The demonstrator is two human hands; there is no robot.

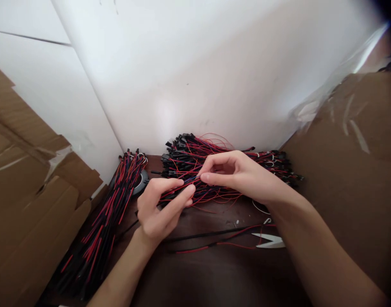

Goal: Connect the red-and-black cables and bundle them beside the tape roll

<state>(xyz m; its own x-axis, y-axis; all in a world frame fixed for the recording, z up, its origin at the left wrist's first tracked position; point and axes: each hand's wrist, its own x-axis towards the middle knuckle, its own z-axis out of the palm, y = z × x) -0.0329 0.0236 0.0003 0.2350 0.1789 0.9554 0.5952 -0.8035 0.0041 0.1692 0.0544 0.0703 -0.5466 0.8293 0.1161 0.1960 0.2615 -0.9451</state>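
My left hand (161, 207) and my right hand (237, 172) meet over a dark wooden table (214, 277). Both pinch thin red and black wires drawn from a loose pile of wires with black connectors (195, 160) lying against the white wall. The left fingers curl around a small bunch of these wires, and the right thumb and forefinger close on the wires just beside them. Which single wire each hand grips is too fine to make out.
A long bundle of red and black wires (102, 230) lies along the table's left side, over a round grey object (141, 181). Two loose wires (211, 241) and white snips (269, 241) lie in front. Cardboard (29, 196) stands at left and cardboard (352, 162) at right.
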